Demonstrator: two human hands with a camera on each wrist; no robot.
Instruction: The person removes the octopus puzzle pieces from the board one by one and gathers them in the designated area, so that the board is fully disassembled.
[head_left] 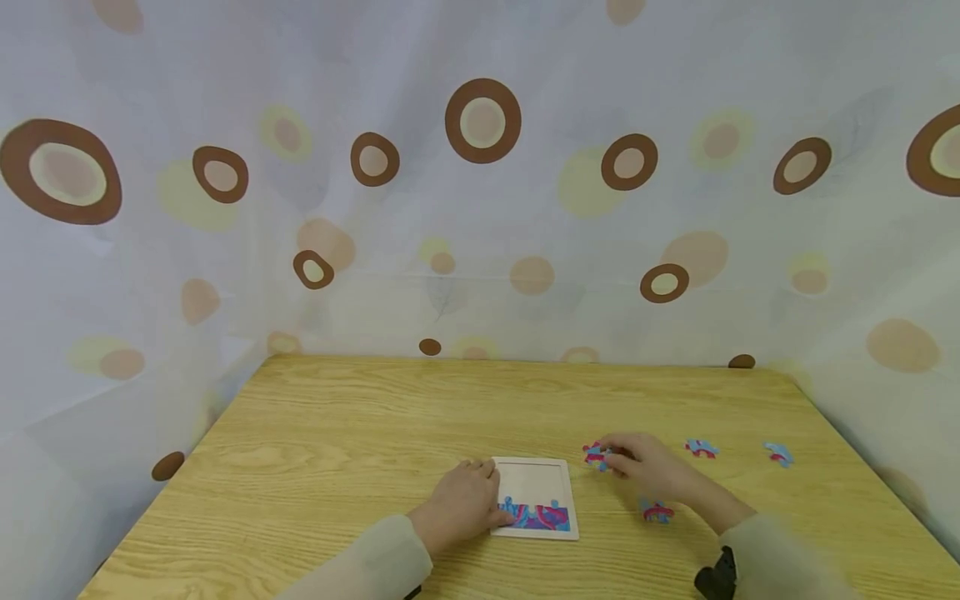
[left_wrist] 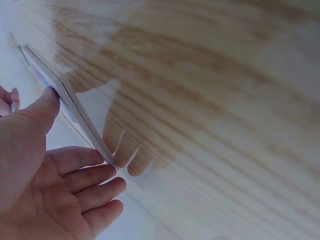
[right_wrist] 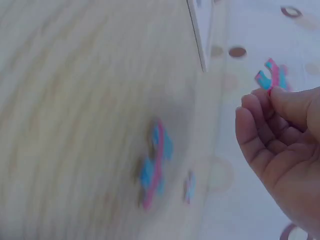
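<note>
A white puzzle tray [head_left: 534, 462] lies on the table, its near part filled with joined blue, purple and pink pieces [head_left: 542, 517]. My left hand [head_left: 463, 502] rests at the tray's left edge; in the left wrist view its thumb [left_wrist: 46, 107] lies over the rim while the other fingers stay extended by the side. To the right of the tray, my right hand [head_left: 648, 467] pinches a blue and pink puzzle piece [head_left: 595, 456] between thumb and fingertips. The right wrist view shows this held piece [right_wrist: 274, 75] raised off the table.
Loose puzzle pieces lie on the wooden table [head_left: 360, 425]: one [head_left: 657, 512] below my right hand, another [head_left: 701, 448] beyond it, and a third [head_left: 779, 453] farther right. A patterned white curtain [head_left: 480, 217] encloses the back and sides.
</note>
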